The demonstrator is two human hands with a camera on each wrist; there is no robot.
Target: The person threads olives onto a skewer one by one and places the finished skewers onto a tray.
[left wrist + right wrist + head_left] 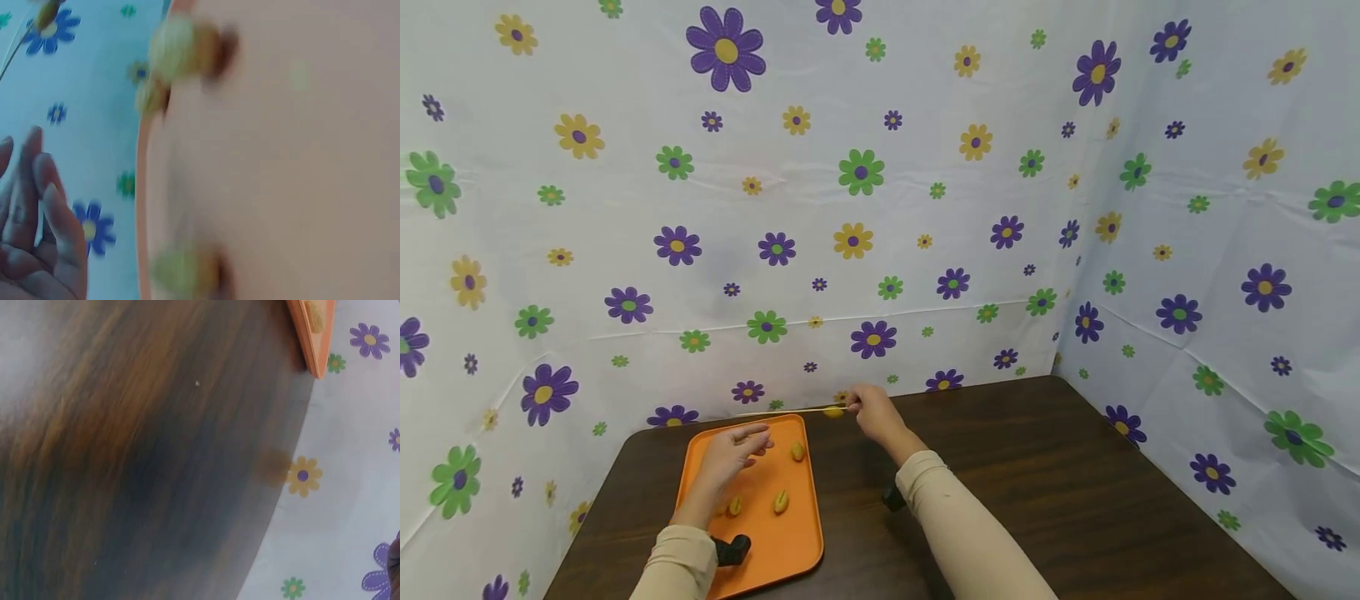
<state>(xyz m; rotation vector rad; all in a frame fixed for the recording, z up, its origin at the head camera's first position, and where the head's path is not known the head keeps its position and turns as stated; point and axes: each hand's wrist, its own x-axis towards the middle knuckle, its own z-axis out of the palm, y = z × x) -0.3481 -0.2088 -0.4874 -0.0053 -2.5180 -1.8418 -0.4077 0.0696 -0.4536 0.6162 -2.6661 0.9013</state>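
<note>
My right hand (pixel 876 413) pinches one end of a thin, pale skewer (pixel 797 411) above the table's back edge. Close to those fingers, a small yellow oval piece (pixel 833 412) appears on the stick; the left wrist view shows a similar piece (pixel 46 15) with the stick running from it. Over the tray, my left hand (pixel 732 454) has relaxed fingers, apart from each other, and holds nothing. On the orange tray (pixel 805 550) lie several yellow-brown oval pieces (pixel 781 502), with a groove along the top. Only a sliver of the right hand shows in the right wrist view.
The dark wooden table (pixel 1000 467) extends to the right of the tray. A white flowered cloth (pixel 925 275) hangs behind it and along the right side. Dark wrist-worn devices (pixel 732 550) sit at both sleeves.
</note>
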